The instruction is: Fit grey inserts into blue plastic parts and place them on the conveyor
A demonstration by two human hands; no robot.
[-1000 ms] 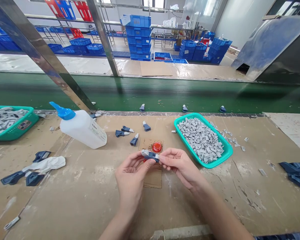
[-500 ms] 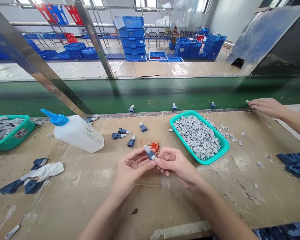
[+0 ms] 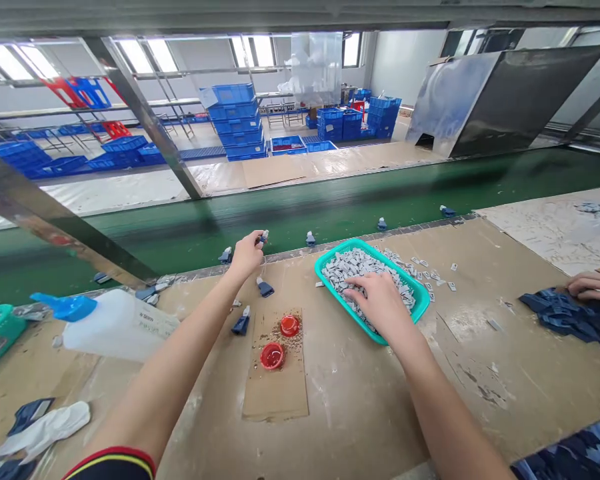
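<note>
A white plastic squeeze bottle [image 3: 115,330] with a blue nozzle lies on its side at the left of a worn, stained surface [image 3: 355,400], near a white glove [image 3: 40,427]. Farther right, a person's left hand [image 3: 247,255] reaches past the surface's far edge, fingers and thumb pinched narrowly around a small dark blue part [image 3: 263,237] above a green conveyor belt [image 3: 380,193]. Below it, similar blue parts [image 3: 241,325] stand near two red bottle caps [image 3: 273,356] on a cardboard sheet [image 3: 275,393] speckled with brown granules. The person's right hand [image 3: 380,300] rests in a teal plastic tray [image 3: 325,293], fingers spread over a heap of small grey pieces [image 3: 343,270]; whether they have closed on one, the view does not show. Loose grey scraps [image 3: 425,273] lie just beside the tray. At far right, another person's hand [image 3: 595,287] rests by a pile of dark blue parts [image 3: 560,313].
</note>
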